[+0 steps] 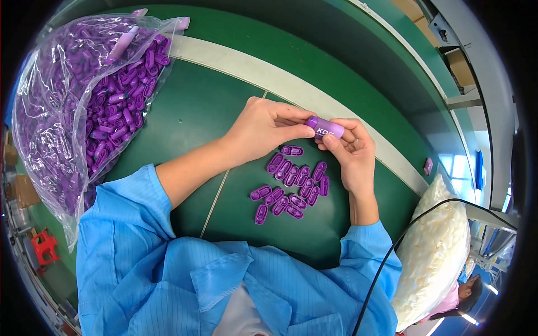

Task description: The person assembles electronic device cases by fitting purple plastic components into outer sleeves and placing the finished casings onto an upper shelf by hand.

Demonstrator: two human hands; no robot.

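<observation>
Above the green table, both my hands hold a short purple plastic shell (327,129) that fades to pale lilac at its right end. The fingertips of my left hand (268,124) pinch its darker left end. My right hand (354,147) has its thumb and fingers closed round the paler end. White print shows on the shell's side. Whether a small part sits inside its left end is hidden by my left fingers. Just below my hands, several small oval purple caps (291,175) lie loosely scattered, most with their hollow side up.
A large clear plastic bag (56,106) full of similar purple caps stands at the left, with a lilac shell (121,45) on it. At the right are a bulging bag of cream-coloured pieces (440,246) and a black cable (386,255). A pale strip (224,63) crosses the green table (190,112).
</observation>
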